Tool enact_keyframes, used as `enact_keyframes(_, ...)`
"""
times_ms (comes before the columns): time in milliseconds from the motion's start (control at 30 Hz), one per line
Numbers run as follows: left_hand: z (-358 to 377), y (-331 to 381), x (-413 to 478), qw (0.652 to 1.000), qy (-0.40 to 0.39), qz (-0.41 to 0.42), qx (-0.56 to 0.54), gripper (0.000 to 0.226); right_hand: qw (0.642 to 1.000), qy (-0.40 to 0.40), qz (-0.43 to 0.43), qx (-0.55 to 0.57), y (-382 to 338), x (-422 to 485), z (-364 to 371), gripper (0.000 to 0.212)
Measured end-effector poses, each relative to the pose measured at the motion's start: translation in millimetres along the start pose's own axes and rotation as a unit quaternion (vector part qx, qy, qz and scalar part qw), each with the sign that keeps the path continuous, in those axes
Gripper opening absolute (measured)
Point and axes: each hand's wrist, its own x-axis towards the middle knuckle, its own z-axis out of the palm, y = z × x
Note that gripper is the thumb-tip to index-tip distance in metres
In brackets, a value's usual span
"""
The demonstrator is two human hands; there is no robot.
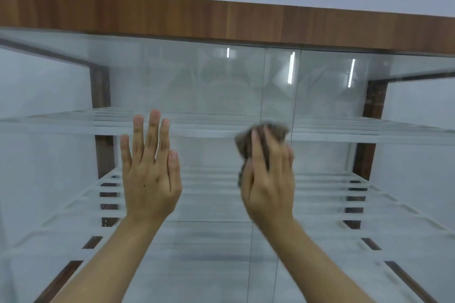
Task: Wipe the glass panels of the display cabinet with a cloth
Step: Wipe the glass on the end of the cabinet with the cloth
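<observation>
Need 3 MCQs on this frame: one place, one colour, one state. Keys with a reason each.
1. Where is the cloth? A) in a bucket B) in the right hand, at the glass C) on the floor
2. Colour of the cabinet's top board? A) white B) black C) brown
3. The left hand is: A) flat, fingers straight B) a fist C) gripping a rag
Key: 1B, fingers curl over it; 2C, wood grain shows; 3A, it holds nothing.
</observation>
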Motion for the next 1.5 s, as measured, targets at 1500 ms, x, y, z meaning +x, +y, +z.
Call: enact_keyframes(1500, 3, -9, -56, 1.0, -0.007, 0.007, -0.019, 0.053, 0.997, 0.055, 0.049, 0.025, -7, -2, 12, 0.043)
